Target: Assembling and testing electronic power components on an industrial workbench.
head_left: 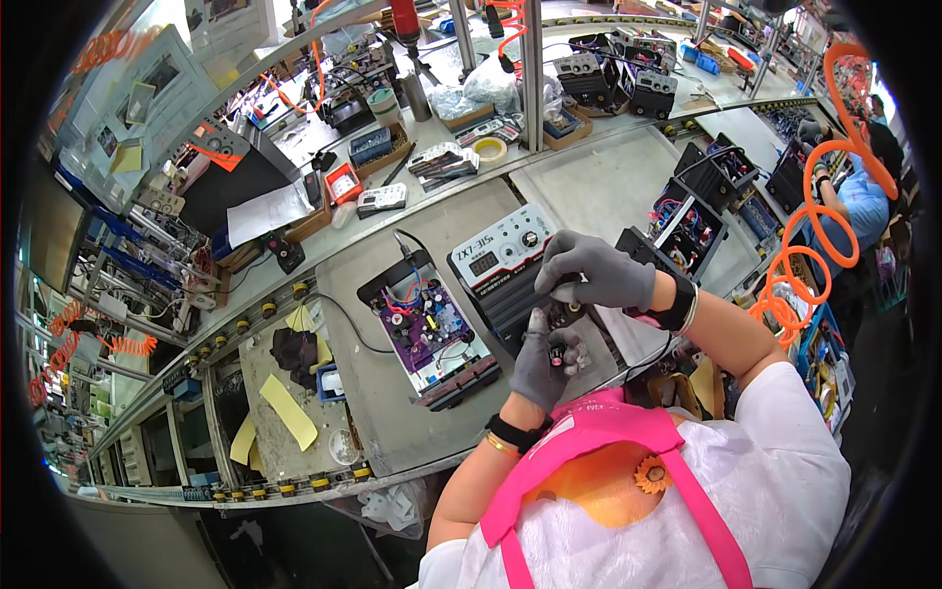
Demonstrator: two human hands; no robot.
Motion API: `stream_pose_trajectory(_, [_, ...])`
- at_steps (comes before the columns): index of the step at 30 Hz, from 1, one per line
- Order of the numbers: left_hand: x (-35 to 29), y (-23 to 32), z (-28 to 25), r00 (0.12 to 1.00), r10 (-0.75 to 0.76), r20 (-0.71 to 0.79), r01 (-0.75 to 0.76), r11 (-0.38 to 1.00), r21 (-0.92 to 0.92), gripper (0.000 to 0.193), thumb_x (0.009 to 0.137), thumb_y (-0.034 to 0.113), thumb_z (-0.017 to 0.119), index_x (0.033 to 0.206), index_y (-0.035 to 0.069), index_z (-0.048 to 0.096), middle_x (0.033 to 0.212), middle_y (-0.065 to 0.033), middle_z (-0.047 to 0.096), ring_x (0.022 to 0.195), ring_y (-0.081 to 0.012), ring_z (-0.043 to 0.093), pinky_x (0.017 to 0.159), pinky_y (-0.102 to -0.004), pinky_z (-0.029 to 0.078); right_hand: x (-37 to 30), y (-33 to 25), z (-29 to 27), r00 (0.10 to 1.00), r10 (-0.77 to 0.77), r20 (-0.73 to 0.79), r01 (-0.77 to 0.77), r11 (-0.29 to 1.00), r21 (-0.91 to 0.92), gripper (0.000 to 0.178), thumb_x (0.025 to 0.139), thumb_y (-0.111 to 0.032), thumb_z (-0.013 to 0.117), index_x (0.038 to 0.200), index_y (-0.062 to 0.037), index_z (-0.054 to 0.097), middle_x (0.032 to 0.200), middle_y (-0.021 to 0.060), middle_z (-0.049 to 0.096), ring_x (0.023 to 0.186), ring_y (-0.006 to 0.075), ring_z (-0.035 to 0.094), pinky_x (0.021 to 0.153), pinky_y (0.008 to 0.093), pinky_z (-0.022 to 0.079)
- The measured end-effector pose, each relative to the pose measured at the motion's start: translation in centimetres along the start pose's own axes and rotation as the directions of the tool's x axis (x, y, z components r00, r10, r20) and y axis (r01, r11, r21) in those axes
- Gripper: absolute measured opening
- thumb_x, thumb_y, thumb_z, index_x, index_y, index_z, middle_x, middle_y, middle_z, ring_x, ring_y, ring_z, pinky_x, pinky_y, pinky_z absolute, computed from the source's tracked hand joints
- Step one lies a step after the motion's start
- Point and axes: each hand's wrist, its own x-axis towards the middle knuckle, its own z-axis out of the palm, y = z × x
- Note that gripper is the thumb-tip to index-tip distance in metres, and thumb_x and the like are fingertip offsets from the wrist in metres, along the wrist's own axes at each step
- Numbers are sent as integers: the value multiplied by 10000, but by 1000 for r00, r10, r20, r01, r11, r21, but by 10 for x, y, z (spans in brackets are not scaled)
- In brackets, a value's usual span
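My left hand (549, 365), in a grey glove, is turned palm up with its fingers curled. A few small dark round parts (557, 355), one with a pinkish-red end, lie in it. Just above, my gloved right hand (594, 273) is closed in a pinch, and what its fingertips hold is too small to make out. Beside both hands stands a black metal machine case (500, 307) with a white control panel (502, 253), partly covered by my fingers. To its left lies an opened unit with a purple circuit board (429, 331) and coloured wires.
Grey pallets rest on the roller line (265, 310). At left are yellow paper strips (288, 412), a dark cloth (296, 355) and a blue box (331, 383). Opened machines (687, 231) stand at right, near a coiled orange air hose (800, 231). A co-worker (863, 196) in blue stands beyond.
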Motion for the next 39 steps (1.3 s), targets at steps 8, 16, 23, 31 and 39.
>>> stream_pose_trajectory(8, [0,-2,-2,994,-36,-108,33,999,-30,357,921,475,436,1199,250,441,704,-34,552,511,-130,442,437,-246,357,37,8,-9,984,-178,-18,167,949,-267,253,671,23,640,894,-96,655,885,111,570,804,300,583,735,356,482])
stream_pose_trajectory(16, [4,-6,-8,994,-22,-104,20,1000,-20,310,907,427,503,1116,203,453,711,-47,560,512,-135,465,418,-243,372,66,29,-6,982,-180,54,176,787,-592,226,686,-57,654,903,-122,644,915,70,590,882,259,576,812,379,427])
stream_pose_trajectory(23, [3,-6,-10,998,35,-47,-36,999,-15,279,904,398,523,1073,185,460,707,-52,559,518,-137,482,412,-243,376,73,37,4,963,-160,219,255,806,-534,174,705,-92,648,869,-149,643,904,38,585,945,228,559,881,372,386])
stream_pose_trajectory(31, [6,-7,-11,995,-7,-102,9,1000,20,302,910,395,511,1118,186,445,702,-39,563,495,-126,488,399,-245,368,75,40,11,958,-170,229,279,725,-630,125,733,-111,588,841,-139,645,881,57,581,910,246,571,837,367,424])
stream_pose_trajectory(39, [3,-7,-4,996,36,-85,-30,997,72,291,906,361,529,1135,211,429,700,-28,527,496,-119,469,399,-240,360,76,38,16,934,-217,283,357,559,-748,104,732,-119,548,796,-102,627,854,74,577,878,244,582,814,344,443])
